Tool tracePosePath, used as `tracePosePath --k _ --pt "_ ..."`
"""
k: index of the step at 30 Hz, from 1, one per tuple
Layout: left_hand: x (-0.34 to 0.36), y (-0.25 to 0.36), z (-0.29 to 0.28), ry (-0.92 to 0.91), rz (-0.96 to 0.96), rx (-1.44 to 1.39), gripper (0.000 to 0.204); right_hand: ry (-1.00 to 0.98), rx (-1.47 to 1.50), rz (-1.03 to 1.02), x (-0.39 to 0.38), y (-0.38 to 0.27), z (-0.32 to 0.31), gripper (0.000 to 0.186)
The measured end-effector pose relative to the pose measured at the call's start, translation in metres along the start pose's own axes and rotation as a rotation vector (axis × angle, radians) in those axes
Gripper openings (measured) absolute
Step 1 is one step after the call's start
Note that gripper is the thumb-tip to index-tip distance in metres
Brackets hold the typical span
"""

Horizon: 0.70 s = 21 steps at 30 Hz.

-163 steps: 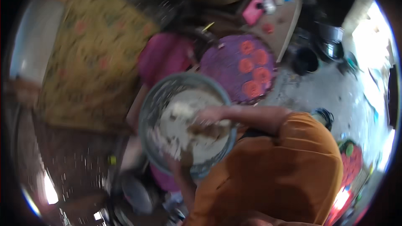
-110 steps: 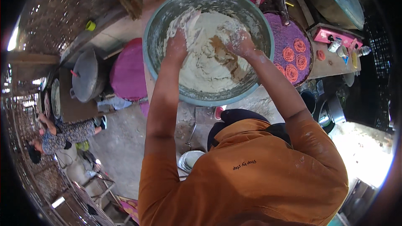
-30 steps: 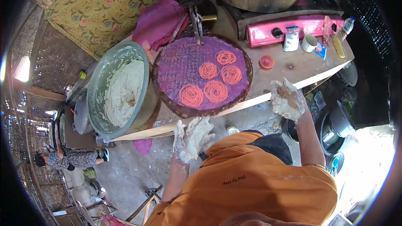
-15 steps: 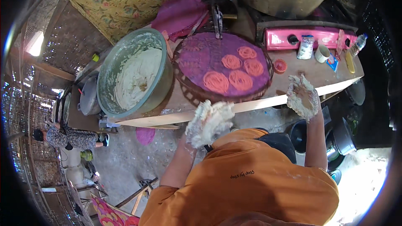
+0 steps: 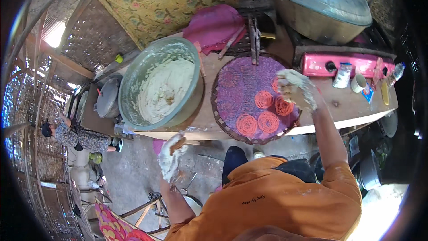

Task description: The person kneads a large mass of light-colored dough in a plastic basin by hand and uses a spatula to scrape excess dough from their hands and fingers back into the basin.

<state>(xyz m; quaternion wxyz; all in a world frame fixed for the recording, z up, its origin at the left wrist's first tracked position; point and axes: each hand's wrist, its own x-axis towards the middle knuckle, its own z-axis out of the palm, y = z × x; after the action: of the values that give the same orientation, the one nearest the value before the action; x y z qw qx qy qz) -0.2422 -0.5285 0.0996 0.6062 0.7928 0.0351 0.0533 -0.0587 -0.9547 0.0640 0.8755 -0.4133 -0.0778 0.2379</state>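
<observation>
My left hand [image 5: 173,157], thickly coated in pale sticky dough, hangs in front of the table below the big green basin [image 5: 189,111]; it looks open and holds nothing I can see. A mass of white dough [image 5: 162,91] fills the basin. My right hand [image 5: 296,90], just as caked, is over the right side of a round tray covered with purple sheet [image 5: 234,91]. Its fingers seem loosely apart, partly masked by dough. Several pink-orange coils of thin strands [image 5: 268,121] lie on the sheet; the right hand hides part of some.
A pink stove [image 5: 352,64] carrying a large lidded pot [image 5: 321,6] stands at the back right. Near it are a packet [image 5: 342,76], a white cup [image 5: 358,83] and a bottle [image 5: 396,74]. Purple cloth [image 5: 214,24] lies behind the basin. Another person [image 5: 82,138] is at far left.
My right hand has moved left from beyond the table edge to over the tray, and the small red dish beside it is out of sight. My left hand has moved left and lower.
</observation>
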Motion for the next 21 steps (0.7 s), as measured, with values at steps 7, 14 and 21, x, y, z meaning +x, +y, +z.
tracePosePath --k 7,14,21 --pt "-0.020 -0.030 -0.053 0.396 0.038 -0.312 0.068 -0.167 -0.467 -0.084 0.231 0.071 0.049 0.030" --pt "-0.007 -0.044 -0.154 0.641 0.020 -0.157 0.067 -0.153 -1.864 -0.311 0.421 0.164 0.042 0.035" --pt "0.036 -0.101 -0.298 0.735 0.179 -0.195 0.065 0.005 -2.227 -0.141 0.469 0.180 0.039 0.035"
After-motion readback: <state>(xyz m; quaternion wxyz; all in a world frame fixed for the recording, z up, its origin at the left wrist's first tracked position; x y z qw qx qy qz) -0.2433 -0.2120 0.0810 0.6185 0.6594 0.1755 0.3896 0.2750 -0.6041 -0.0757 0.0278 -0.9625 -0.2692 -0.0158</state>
